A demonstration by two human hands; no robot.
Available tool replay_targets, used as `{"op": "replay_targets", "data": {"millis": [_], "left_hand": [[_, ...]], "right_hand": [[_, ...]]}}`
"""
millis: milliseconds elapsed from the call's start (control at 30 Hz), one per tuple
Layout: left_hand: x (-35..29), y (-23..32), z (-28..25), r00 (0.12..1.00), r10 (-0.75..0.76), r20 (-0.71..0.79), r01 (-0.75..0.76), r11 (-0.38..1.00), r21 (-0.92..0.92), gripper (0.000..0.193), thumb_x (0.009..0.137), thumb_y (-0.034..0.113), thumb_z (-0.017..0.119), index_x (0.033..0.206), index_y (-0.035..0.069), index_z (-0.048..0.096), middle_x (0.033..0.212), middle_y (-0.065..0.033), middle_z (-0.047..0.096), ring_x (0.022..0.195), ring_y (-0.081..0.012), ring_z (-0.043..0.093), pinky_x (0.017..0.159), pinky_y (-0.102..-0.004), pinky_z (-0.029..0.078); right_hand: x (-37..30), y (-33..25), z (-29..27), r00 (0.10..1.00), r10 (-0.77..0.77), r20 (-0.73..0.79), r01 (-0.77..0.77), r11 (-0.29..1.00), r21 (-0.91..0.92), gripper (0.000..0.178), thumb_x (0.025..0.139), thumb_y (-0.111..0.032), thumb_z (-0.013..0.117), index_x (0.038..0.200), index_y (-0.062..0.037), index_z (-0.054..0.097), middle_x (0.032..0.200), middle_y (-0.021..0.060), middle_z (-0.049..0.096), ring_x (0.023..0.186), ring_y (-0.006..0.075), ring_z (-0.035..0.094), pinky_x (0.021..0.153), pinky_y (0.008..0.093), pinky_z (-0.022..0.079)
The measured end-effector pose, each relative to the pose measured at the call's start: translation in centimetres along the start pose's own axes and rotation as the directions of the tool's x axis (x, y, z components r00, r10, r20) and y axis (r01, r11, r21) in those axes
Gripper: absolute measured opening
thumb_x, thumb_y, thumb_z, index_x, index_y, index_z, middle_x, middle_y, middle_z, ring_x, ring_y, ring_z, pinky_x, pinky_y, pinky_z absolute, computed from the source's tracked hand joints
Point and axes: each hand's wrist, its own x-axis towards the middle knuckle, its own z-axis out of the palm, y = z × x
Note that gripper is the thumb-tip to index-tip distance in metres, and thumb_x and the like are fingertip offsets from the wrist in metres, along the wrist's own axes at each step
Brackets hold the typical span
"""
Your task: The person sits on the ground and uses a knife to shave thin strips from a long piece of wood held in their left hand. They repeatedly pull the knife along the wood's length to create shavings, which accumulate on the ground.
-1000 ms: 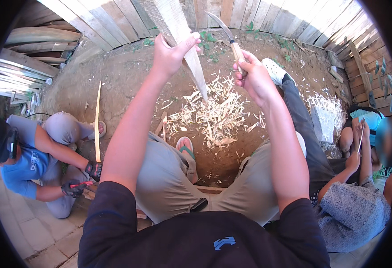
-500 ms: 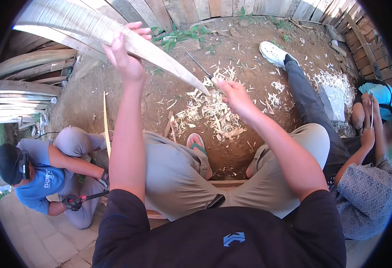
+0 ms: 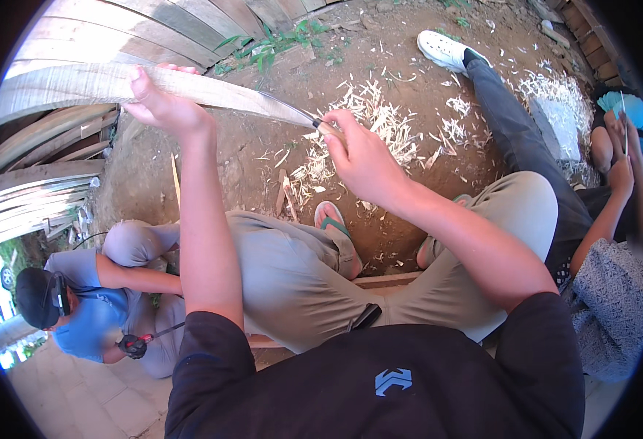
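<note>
A long, pale, curved piece of wood [image 3: 80,85] reaches from the far left and narrows toward the middle. My left hand [image 3: 169,110] holds it from below, thumb on the near side and fingertips showing past the far edge. In my right hand [image 3: 364,155] is a knife [image 3: 327,129] with a light wooden handle, my fingers wrapped round it. Its thin dark blade lies along the narrow end of the wood, pointing left. Whether the edge bites into the wood cannot be made out.
Pale wood shavings [image 3: 380,121] cover the dirt beyond my feet. On the left, a person in a blue shirt [image 3: 91,318] crouches with a red-handled tool near stacked boards [image 3: 43,146]. At right, a person's dark-trousered leg [image 3: 511,124] stretches out beside a grey block [image 3: 555,128].
The wood's narrow end has swung up and left, so the piece lies flatter. The knife has moved left, from beside the tip to along the wood. The view has shifted slightly.
</note>
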Motion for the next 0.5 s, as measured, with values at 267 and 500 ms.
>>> {"op": "replay_targets", "data": {"millis": [267, 500], "left_hand": [[-1.6, 1.0, 0.5, 0.998, -0.003, 0.068, 0.002, 1.0, 0.019, 0.041, 0.097, 0.048, 0.05, 0.113, 0.011, 0.047, 0.082, -0.0099, 0.051, 0.068, -0.0222, 0.051, 0.064, -0.0404, 0.05], [-1.3, 0.9, 0.7, 0.992, 0.067, 0.103, -0.073, 0.996, 0.056, 0.04, 0.097, 0.049, 0.049, 0.111, 0.012, 0.047, 0.082, -0.0095, 0.052, 0.069, -0.0224, 0.052, 0.063, -0.0387, 0.049]], "right_hand": [[-1.2, -1.0, 0.7, 0.979, 0.202, 0.03, -0.202, 0.941, 0.271, 0.021, 0.105, -0.022, 0.053, 0.116, -0.0052, 0.058, 0.067, 0.0108, 0.061, 0.057, 0.0196, 0.056, 0.056, 0.0383, 0.042], [-1.7, 0.0, 2.1, 0.98, 0.198, -0.028, -0.182, 0.942, 0.283, 0.022, 0.104, -0.018, 0.054, 0.122, -0.007, 0.058, 0.068, 0.0122, 0.063, 0.057, 0.0205, 0.059, 0.056, 0.0399, 0.044]]}}
